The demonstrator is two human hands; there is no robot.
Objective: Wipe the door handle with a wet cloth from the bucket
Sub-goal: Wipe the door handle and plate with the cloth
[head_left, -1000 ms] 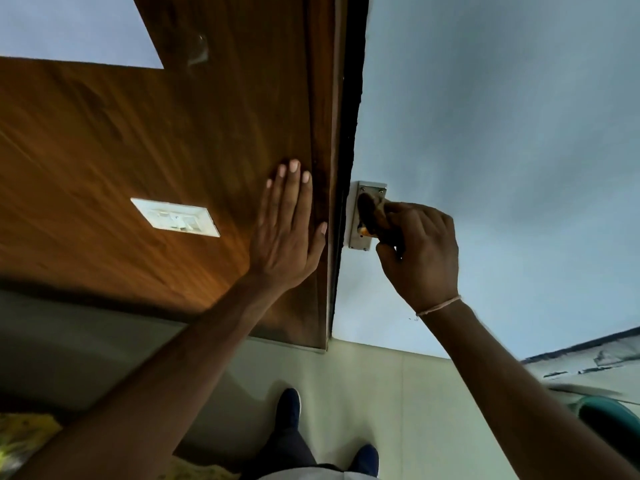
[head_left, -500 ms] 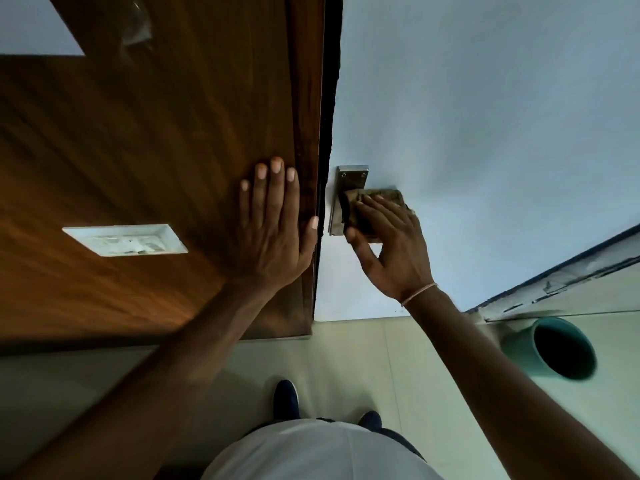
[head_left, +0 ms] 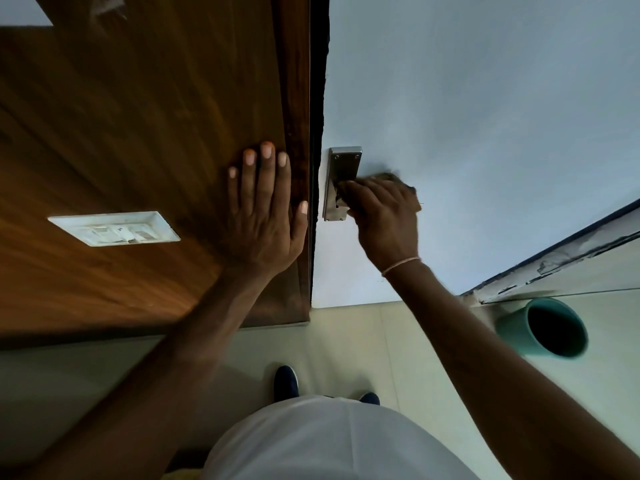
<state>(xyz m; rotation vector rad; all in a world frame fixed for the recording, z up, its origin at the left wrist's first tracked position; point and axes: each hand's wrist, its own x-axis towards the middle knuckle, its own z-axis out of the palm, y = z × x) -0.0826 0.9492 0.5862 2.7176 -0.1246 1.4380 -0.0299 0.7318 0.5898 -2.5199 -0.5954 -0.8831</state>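
A steel door handle plate (head_left: 343, 168) is fixed on the pale blue door (head_left: 485, 116), close to its left edge. My right hand (head_left: 381, 213) is closed over the handle's lever, which it hides. A brownish cloth (head_left: 391, 177) shows just above the knuckles, pressed between that hand and the handle. My left hand (head_left: 266, 216) lies flat with fingers spread on the brown wooden panel (head_left: 138, 133) beside the door edge and holds nothing. A teal bucket (head_left: 512, 327) stands on the floor at the lower right; its inside looks dark.
A white switch plate (head_left: 114, 227) is set in the wooden panel left of my left hand. Pale floor tiles (head_left: 346, 341) lie below, with my dark shoes (head_left: 285, 382) on them. A worn door frame edge (head_left: 571, 247) runs diagonally at the right.
My right hand has turned from fingers spread on the handle to a closed grip over the lever and cloth. The view has tilted down, bringing the bucket into sight. My left hand stays flat.
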